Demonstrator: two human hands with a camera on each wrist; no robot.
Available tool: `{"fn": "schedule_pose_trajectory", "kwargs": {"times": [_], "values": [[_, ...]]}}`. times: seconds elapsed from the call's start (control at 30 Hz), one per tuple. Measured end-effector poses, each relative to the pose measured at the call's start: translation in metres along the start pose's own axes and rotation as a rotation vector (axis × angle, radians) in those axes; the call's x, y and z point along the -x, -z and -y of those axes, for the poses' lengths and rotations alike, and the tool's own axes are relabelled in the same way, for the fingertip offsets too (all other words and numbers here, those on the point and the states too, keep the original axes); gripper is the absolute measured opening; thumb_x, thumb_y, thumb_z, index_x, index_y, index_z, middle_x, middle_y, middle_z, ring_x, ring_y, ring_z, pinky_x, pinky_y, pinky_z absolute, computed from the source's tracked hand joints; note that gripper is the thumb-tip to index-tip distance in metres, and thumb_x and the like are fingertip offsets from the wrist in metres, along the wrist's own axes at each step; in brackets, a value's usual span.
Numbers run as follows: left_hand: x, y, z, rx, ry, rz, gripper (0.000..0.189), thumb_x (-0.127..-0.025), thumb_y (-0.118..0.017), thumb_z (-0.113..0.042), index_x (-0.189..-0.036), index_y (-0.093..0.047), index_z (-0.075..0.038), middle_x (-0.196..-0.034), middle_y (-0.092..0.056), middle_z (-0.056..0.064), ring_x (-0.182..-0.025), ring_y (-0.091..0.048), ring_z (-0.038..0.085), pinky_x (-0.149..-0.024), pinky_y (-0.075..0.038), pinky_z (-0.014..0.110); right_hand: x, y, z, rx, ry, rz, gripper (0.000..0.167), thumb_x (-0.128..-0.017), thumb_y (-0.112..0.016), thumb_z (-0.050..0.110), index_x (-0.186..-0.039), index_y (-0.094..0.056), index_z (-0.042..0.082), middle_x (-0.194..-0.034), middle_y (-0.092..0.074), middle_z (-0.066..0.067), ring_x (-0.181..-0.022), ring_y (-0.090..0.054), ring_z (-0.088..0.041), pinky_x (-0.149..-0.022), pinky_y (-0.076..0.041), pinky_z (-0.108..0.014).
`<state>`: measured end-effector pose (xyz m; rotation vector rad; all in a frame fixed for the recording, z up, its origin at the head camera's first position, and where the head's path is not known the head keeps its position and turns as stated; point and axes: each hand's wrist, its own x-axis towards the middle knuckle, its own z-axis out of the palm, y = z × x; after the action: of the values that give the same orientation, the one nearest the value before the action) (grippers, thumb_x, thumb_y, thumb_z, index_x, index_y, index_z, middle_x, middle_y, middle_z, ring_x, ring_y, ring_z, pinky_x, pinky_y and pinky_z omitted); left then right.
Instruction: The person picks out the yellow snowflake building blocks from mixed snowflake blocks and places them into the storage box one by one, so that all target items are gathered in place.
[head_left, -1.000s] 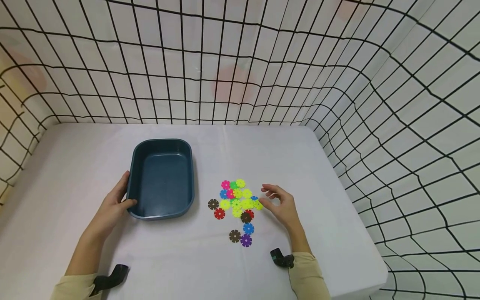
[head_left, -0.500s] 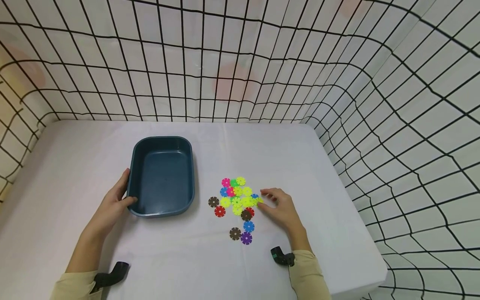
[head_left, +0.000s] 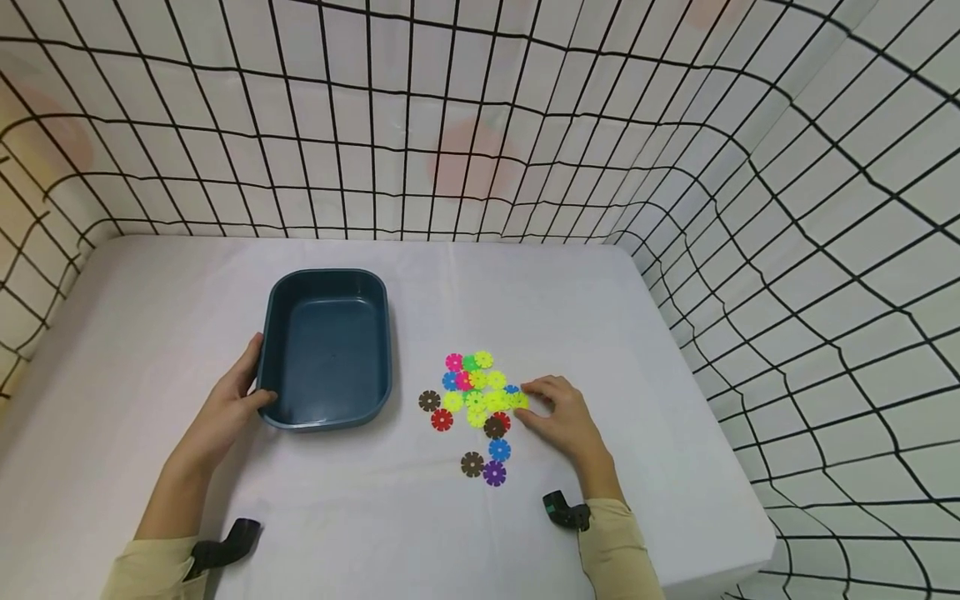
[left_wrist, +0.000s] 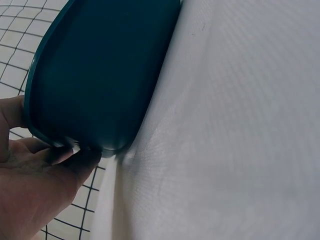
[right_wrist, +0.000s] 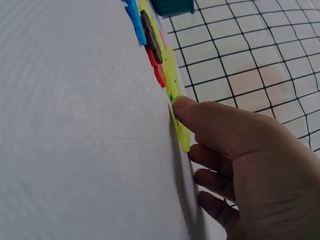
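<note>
A dark blue rectangular tray (head_left: 327, 358) stands on the table's left half, with nothing inside. My left hand (head_left: 225, 414) grips its near left side, thumb over the rim and fingers against the outer wall, as the left wrist view also shows. Right of the tray lies a loose cluster of notched plastic discs in yellow, pink, green, blue, red, brown and purple. At the cluster's right edge my right hand (head_left: 564, 419) pinches a yellow interlocking disc (head_left: 519, 400) between thumb and fingers. In the right wrist view, that yellow disc (right_wrist: 184, 137) shows between the thumb and fingers.
A white cloth covers the table (head_left: 360, 533). Black wire mesh (head_left: 405, 150) rises along the back and right side. A brown disc (head_left: 472, 464) and a purple disc (head_left: 494, 473) lie nearest the front. A black wrist camera (head_left: 225, 546) sits on the left forearm.
My right hand has lowered slightly onto the cluster's right edge, and its thumb and fingers have closed on a yellow disc. The left hand and tray stay put; the view shifts slightly.
</note>
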<state>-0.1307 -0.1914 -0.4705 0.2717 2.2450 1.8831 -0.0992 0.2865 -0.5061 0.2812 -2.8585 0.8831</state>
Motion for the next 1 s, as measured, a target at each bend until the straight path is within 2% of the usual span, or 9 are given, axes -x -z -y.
{"fn": "schedule_pose_trajectory", "kwargs": {"times": [0.07,0.27,0.37,0.63,0.8,0.87,1.0], "values": [[-0.0003,-0.0001,-0.0003,-0.003,0.005,0.000,0.083,-0.092,-0.042,0.008,-0.157,0.005,-0.014,-0.164,0.012,0.011,-0.151,0.013,0.028,-0.116,-0.007,0.009,0.0006,0.0001,0.0008,0.013,-0.002,0.002,0.039,-0.076,-0.084,0.027,-0.110,-0.073,0.012,-0.110,-0.068,-0.001,-0.106,-0.061,-0.019,-0.089,-0.055,-0.039],[-0.0003,0.0000,-0.0001,0.009,0.017,-0.008,0.081,-0.094,-0.043,0.007,-0.156,0.005,-0.012,-0.164,0.012,0.010,-0.151,0.013,0.028,-0.122,0.000,0.025,0.0005,-0.0007,0.0022,0.043,-0.005,0.005,0.040,-0.076,-0.084,0.028,-0.110,-0.073,0.011,-0.111,-0.067,-0.003,-0.107,-0.060,-0.022,-0.093,-0.054,-0.042],[0.0006,-0.0001,-0.0010,0.001,0.024,-0.015,0.079,-0.096,-0.045,0.003,-0.156,0.005,-0.011,-0.164,0.012,0.011,-0.151,0.012,0.028,-0.122,-0.001,0.026,0.0004,-0.0006,0.0024,0.056,-0.002,0.002,0.039,-0.076,-0.084,0.028,-0.110,-0.073,0.011,-0.111,-0.066,-0.004,-0.107,-0.060,-0.022,-0.092,-0.054,-0.043],[0.0025,0.0019,-0.0020,-0.054,0.044,-0.025,0.077,-0.099,-0.048,-0.006,-0.157,0.001,-0.017,-0.165,0.005,0.008,-0.151,0.002,0.039,-0.117,-0.016,0.013,0.0005,0.0009,0.0048,0.068,-0.006,0.014,0.038,-0.077,-0.082,0.030,-0.109,-0.074,0.011,-0.111,-0.066,-0.004,-0.108,-0.059,-0.024,-0.095,-0.052,-0.046],[0.0035,0.0042,-0.0022,-0.083,0.049,-0.013,0.077,-0.099,-0.051,-0.011,-0.158,0.000,-0.018,-0.165,0.002,0.008,-0.149,-0.005,0.045,-0.096,-0.026,-0.004,-0.0006,0.0008,0.0066,0.076,-0.015,0.017,0.037,-0.077,-0.082,0.029,-0.108,-0.074,0.011,-0.111,-0.066,-0.004,-0.107,-0.059,-0.023,-0.094,-0.052,-0.046],[0.0040,0.0049,-0.0026,-0.089,0.050,-0.009,0.078,-0.100,-0.052,-0.013,-0.158,-0.001,-0.017,-0.166,0.001,0.008,-0.149,-0.007,0.046,-0.092,-0.027,-0.005,-0.0011,0.0008,0.0071,0.080,-0.018,0.017,0.036,-0.076,-0.082,0.029,-0.106,-0.074,0.011,-0.110,-0.066,-0.003,-0.106,-0.059,-0.022,-0.094,-0.052,-0.045],[0.0044,0.0054,-0.0026,-0.097,0.046,-0.007,0.078,-0.100,-0.053,-0.015,-0.158,-0.001,-0.017,-0.166,0.000,0.009,-0.148,-0.009,0.047,-0.091,-0.028,-0.005,-0.0017,0.0011,0.0086,0.072,-0.030,0.017,0.034,-0.076,-0.083,0.028,-0.104,-0.074,0.011,-0.109,-0.066,-0.003,-0.105,-0.059,-0.021,-0.094,-0.053,-0.043]]}}
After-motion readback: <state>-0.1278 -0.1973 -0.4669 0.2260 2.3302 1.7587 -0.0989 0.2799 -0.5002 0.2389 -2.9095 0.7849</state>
